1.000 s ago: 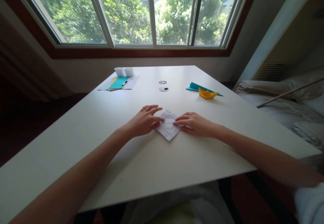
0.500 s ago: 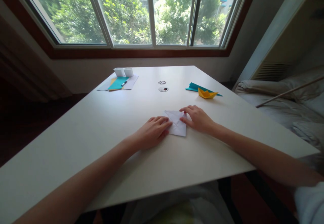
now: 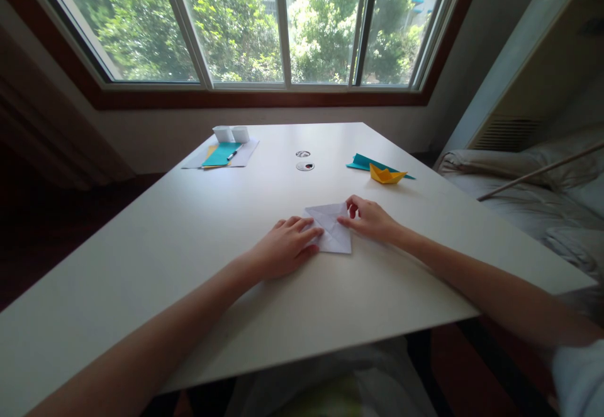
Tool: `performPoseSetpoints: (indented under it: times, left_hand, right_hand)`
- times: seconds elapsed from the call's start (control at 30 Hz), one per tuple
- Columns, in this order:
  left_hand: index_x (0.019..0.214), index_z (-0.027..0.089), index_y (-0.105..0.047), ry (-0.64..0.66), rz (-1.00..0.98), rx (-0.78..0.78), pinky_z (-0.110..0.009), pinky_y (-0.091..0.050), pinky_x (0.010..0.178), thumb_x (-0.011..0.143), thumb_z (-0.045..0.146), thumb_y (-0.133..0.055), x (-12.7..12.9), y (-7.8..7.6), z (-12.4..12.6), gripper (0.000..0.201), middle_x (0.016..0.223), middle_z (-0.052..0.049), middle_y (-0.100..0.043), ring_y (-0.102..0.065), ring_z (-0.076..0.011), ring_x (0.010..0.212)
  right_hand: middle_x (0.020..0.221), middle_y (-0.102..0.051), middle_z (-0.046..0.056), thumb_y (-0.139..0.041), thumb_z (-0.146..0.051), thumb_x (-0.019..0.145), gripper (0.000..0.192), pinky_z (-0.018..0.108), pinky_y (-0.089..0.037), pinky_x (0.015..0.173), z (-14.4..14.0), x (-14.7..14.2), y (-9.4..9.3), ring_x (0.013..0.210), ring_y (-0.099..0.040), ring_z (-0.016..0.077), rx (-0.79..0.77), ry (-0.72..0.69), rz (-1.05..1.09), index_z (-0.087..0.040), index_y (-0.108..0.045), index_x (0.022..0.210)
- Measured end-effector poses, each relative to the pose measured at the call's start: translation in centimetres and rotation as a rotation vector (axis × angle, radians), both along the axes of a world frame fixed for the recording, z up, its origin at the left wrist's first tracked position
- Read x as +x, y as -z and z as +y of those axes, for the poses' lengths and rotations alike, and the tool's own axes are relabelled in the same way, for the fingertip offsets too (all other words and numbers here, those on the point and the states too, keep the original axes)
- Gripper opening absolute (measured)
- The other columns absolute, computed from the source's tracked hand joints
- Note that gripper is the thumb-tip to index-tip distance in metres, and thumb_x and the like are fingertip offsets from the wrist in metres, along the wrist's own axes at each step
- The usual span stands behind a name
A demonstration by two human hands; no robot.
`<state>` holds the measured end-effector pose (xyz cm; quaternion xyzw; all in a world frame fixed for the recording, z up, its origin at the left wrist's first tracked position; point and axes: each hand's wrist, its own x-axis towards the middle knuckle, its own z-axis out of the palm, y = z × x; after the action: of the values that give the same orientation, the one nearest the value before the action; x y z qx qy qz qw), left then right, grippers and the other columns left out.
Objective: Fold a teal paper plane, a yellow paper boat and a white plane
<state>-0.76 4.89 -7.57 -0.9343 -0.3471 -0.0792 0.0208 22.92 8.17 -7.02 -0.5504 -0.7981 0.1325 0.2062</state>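
A folded white paper square [image 3: 331,233] lies flat near the middle of the white table [image 3: 198,260]. My left hand [image 3: 286,248] rests palm down on its left edge, fingers spread over the corner. My right hand [image 3: 369,217] is at the paper's right corner, thumb and forefinger pinched on that edge. Both forearms reach in from the near side.
A yellow paper boat [image 3: 385,174] sits on a teal sheet [image 3: 362,161] at the right. Teal and yellow sheets with a pen [image 3: 221,154] and two white paper boxes [image 3: 231,133] lie at the back left. Two small round things [image 3: 304,165] are mid-table. A bed [image 3: 528,197] stands right.
The paper was turned from a diamond to a squarer pose and shifted right and farther away. My left hand slid to its left edge; my right hand curled to pinch the right corner.
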Motion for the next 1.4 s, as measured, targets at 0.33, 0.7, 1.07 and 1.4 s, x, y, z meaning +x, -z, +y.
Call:
performPoseSetpoints:
  times: [0.33, 0.7, 1.07, 1.4]
  left_hand:
    - [0.125, 0.031, -0.043, -0.002, 0.046, 0.028, -0.045, -0.041, 0.086, 0.09, 0.042, -0.035, 0.0, -0.2, -0.2, 0.038, 0.126, -0.008, -0.046, -0.046, -0.0285, 0.108]
    - [0.125, 0.028, -0.043, 0.009, 0.034, 0.003, -0.047, -0.038, 0.088, 0.09, 0.043, -0.036, 0.0, 0.0, -0.1, 0.038, 0.129, -0.01, -0.045, -0.045, -0.0292, 0.11]
    - [0.128, 0.028, -0.041, 0.08, -0.005, -0.065, -0.044, -0.032, 0.096, 0.091, 0.03, -0.037, -0.8, -0.5, 0.5, 0.037, 0.128, -0.01, -0.046, -0.044, -0.024, 0.115]
    - [0.129, 0.034, -0.042, 0.132, 0.035, -0.055, -0.036, -0.034, 0.091, 0.087, 0.011, -0.037, -0.2, -1.3, -0.3, 0.048, 0.115, -0.006, -0.053, -0.049, -0.0203, 0.101]
  right_hand:
    - [0.082, -0.062, 0.003, -0.064, -0.037, 0.07, 0.027, 0.027, -0.039, 0.063, 0.4, 0.1, 0.5, 0.073, -0.056, 0.0163, 0.054, -0.033, -0.026, -0.019, -0.057, 0.088]
    - [0.099, -0.063, 0.005, -0.053, -0.022, 0.082, 0.019, 0.034, -0.037, 0.085, -0.6, 0.0, -0.6, 0.094, -0.055, 0.0186, 0.201, -0.462, -0.08, -0.023, -0.06, 0.099]
    - [0.097, -0.063, 0.007, -0.048, -0.03, 0.087, 0.026, 0.031, -0.04, 0.082, -0.2, 0.9, -0.8, 0.087, -0.056, 0.017, 0.15, -0.668, -0.155, -0.024, -0.064, 0.106]
    - [0.092, -0.06, 0.006, -0.047, -0.025, 0.087, 0.025, 0.031, -0.04, 0.082, -0.2, 0.8, -1.0, 0.087, -0.053, 0.0169, 0.041, -0.631, -0.111, -0.028, -0.066, 0.104]
